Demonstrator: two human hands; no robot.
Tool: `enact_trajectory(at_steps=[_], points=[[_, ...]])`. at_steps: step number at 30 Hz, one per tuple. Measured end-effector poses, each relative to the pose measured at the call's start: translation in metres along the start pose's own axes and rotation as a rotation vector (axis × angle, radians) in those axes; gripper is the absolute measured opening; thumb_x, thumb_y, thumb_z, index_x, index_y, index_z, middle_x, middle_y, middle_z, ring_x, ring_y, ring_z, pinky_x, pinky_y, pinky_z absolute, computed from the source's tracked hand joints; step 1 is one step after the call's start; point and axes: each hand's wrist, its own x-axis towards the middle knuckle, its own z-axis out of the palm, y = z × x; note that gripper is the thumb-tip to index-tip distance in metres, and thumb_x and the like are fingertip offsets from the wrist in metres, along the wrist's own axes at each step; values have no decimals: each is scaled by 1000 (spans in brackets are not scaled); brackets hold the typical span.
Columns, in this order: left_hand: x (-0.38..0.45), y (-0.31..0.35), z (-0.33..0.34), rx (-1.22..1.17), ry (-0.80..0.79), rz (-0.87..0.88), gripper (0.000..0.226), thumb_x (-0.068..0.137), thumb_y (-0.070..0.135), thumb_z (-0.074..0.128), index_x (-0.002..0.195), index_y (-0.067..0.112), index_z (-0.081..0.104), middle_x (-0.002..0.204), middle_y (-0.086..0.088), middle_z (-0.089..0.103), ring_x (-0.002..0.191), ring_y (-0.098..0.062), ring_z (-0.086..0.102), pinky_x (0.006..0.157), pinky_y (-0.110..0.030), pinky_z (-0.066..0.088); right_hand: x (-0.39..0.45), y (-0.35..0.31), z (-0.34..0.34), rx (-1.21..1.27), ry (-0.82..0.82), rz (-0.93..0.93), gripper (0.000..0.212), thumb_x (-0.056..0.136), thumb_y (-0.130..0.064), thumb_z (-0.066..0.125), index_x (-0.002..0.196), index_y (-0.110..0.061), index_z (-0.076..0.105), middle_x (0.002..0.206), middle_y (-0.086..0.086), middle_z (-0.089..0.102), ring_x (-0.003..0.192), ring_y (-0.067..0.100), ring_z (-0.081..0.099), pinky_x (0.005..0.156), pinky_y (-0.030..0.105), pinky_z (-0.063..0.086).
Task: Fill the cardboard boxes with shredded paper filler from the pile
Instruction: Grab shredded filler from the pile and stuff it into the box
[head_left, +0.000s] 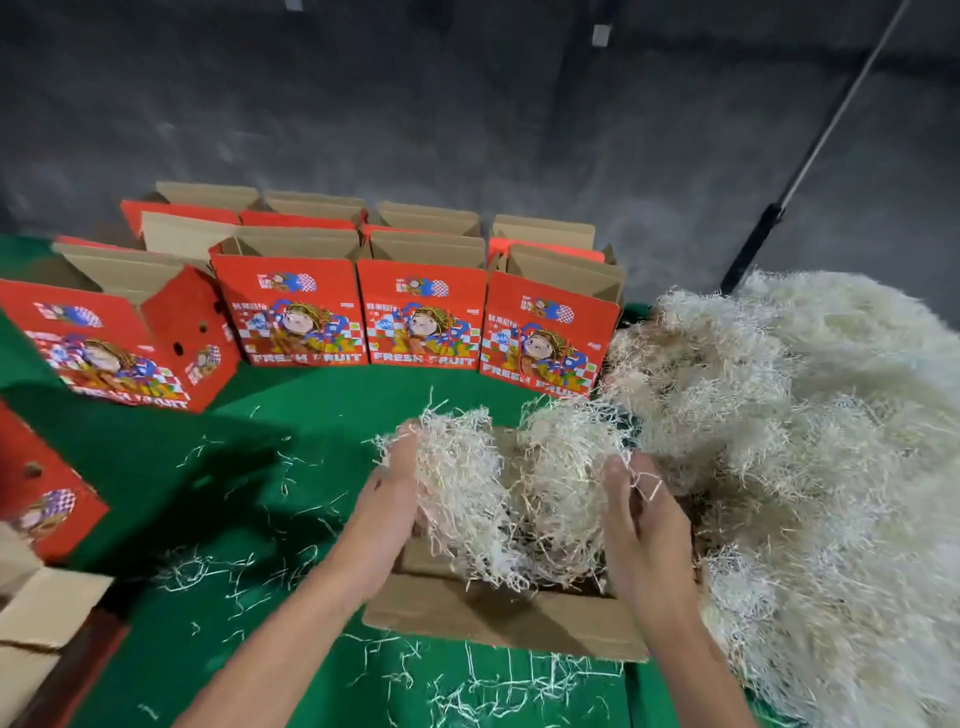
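Both forearms enter from 6 o'clock, reaching fwd toward 12. Left hand (397, 486) at approx 11, palm facing inward, fingers curled. Right hand (641, 512) at approx 1, fingers pinching.

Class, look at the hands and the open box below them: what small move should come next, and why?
Probably lower both hands and press the clump down into the box. The left hand and right hand hold it from either side just above the opening, and much of it stands above the rim.
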Motion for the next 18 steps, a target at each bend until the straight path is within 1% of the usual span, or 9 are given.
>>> enact_trajectory(at_steps=[2, 4, 6, 8, 10, 12, 14, 16, 18], points=[[-2, 5, 8, -390, -265, -44, 86, 85, 81, 37, 149, 24, 41, 146, 0, 52, 133, -19, 51, 116, -53, 31, -10, -8, 10, -28, -51, -73, 21, 103, -60, 30, 109, -55, 50, 51, -14, 45, 45, -2, 38, 46, 22, 42], [-9, 8, 20, -546, -368, 22, 84, 81, 80, 53, 146, 29, 44, 146, 1, 53, 135, -15, 49, 117, -52, 28, -21, -7, 24, -158, -162, -186, 33, 104, -58, 28, 127, -51, 51, 84, -28, 60, 79, -11, 55, 78, 25, 54], [-20, 10, 36, -499, -273, 41, 92, 59, 81, 74, 133, 31, 51, 137, 7, 59, 124, -4, 54, 113, -41, 31, -30, -4, 38, -278, -214, -305, 44, 104, -54, 32, 132, -34, 58, 129, -26, 52, 127, -15, 39, 109, 29, 38], [-24, 5, 51, -427, -123, 8, 86, 49, 70, 87, 117, 29, 54, 123, 7, 62, 111, -5, 57, 109, -37, 36, -36, -3, 46, -218, -165, -347, 40, 101, -47, 43, 121, -24, 69, 135, -18, 53, 136, -10, 34, 114, 34, 35], [-22, -2, 58, -439, 50, -72, 64, 67, 54, 84, 117, 27, 54, 132, 3, 55, 113, -9, 52, 104, -34, 34, -40, -1, 51, -20, -65, -281, 29, 98, -36, 51, 113, -24, 72, 133, -13, 61, 133, 2, 48, 109, 35, 43], [-20, -4, 59, -550, 88, -107, 53, 86, 41, 69, 133, 25, 52, 151, 2, 42, 131, -11, 40, 109, -34, 24, -39, -1, 54, 96, 117, -160, 26, 98, -37, 53, 119, -28, 65, 133, -17, 59, 127, 6, 53, 101, 29, 48], [-21, -6, 63, -715, -13, -127, 51, 89, 40, 61, 137, 26, 52, 153, 0, 43, 140, -15, 38, 118, -38, 20, -37, -8, 53, 146, 211, 115, 47, 94, -63, 50, 133, -36, 49, 135, -27, 51, 128, 0, 49, 97, 22, 44], [-23, -12, 69, -824, -82, -140, 49, 84, 41, 59, 129, 20, 60, 132, -7, 64, 120, -21, 62, 105, -42, 41, -31, -10, 54, 367, 106, 501, 75, 78, -85, 49, 137, -40, 41, 125, -33, 54, 124, 4, 52, 95, 28, 43], [-26, -16, 74, -843, -122, -144, 44, 85, 38, 58, 122, 15, 64, 117, -10, 72, 104, -22, 70, 89, -40, 48, -22, -7, 52, 731, -66, 832, 77, 76, -83, 57, 135, -33, 51, 125, -18, 63, 121, 20, 58, 101, 47, 45]])
